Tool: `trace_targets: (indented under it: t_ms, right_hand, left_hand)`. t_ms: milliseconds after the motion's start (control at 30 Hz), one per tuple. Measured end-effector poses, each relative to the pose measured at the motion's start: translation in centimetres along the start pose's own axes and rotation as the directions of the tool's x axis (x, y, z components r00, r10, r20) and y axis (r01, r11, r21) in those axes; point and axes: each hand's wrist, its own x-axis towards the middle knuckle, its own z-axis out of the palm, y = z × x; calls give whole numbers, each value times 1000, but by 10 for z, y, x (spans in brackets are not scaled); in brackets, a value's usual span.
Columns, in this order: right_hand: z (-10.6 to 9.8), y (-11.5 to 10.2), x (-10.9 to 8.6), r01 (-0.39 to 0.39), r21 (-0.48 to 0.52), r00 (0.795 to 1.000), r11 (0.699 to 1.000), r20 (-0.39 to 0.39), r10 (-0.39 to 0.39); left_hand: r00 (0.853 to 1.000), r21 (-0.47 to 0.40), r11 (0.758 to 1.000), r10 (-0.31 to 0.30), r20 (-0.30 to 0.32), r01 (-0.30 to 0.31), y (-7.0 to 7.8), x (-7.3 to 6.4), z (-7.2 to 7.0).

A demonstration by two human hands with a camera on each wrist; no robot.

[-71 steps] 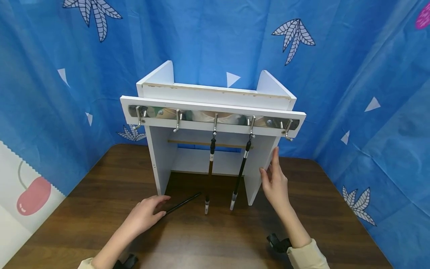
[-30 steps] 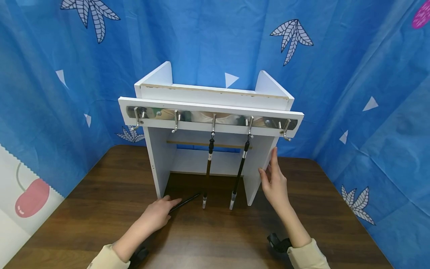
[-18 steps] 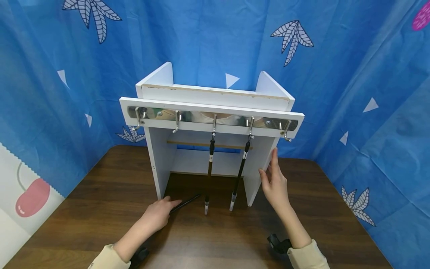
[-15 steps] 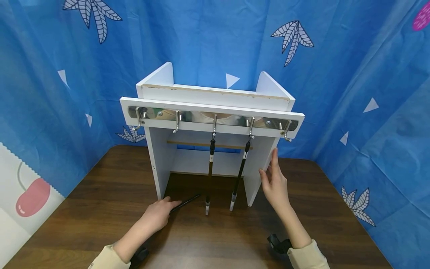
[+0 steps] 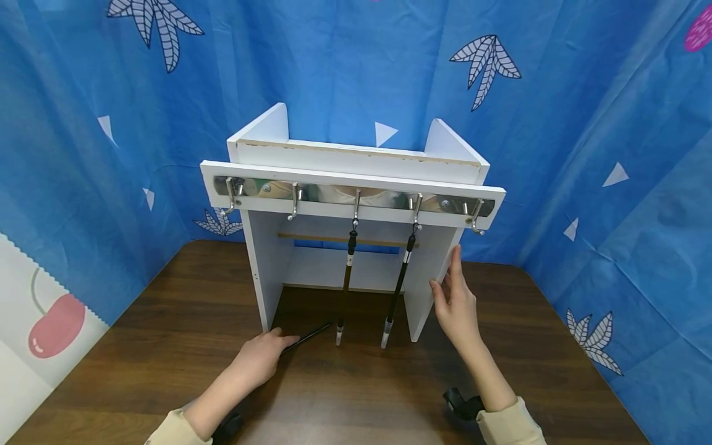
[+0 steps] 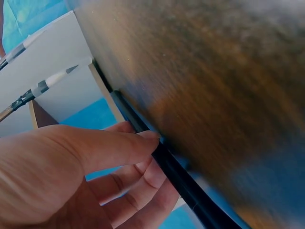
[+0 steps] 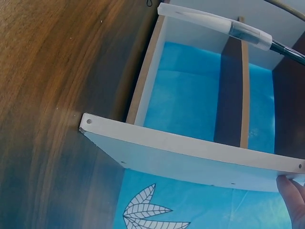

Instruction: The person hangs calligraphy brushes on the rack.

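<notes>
Thumb and fingers of the left hand [image 5: 256, 358] pinch a slim black stick [image 5: 308, 337] low at the dark wooden table [image 5: 356, 402], near the front of a white rack [image 5: 358, 162]. The stick slants forward, its far end close to the rack's opening (whether it touches the wood cannot be told). The right hand [image 5: 457, 309] rests against the outer side of the rack's right side panel [image 5: 421, 290], its index finger extended upward. Across the rack runs a metal strip [image 5: 334, 193] with 5 hooks. From hook 3, counting from the left, hangs a brown-shafted brush [image 5: 348, 272]; from hook 4, a black brush [image 5: 402, 275] with a clear cap. Behind everything hangs a blue curtain [image 5: 356, 62] printed with white leaves.
</notes>
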Motion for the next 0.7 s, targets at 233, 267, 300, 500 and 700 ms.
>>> trace_targets:
  t_ms: [233,267,300,500,700]
  right_hand:
    - [0,0,0,-2,4,1000,1000,1,2]
    - [1,0,0,-3,5,1000,1000,0,3]
    - [1,0,0,-2,6,1000,1000,0,2]
    - [0,0,0,-10,3,1000,1000,6,10]
    - [0,-1,0,-14,0,1000,1000,9,14]
  left_hand:
    - [1000,4,1000,-3,18,3,0,-5,-3]
    - [1000,1,1000,-2,21,2,0,-5,-3]
    - [1000,0,1000,-1,24,1,0,-5,-4]
    - [999,-14,1000,0,47,1,0,-8,-6]
    - [999,-23,1000,-16,39,17,-2,-15,-6]
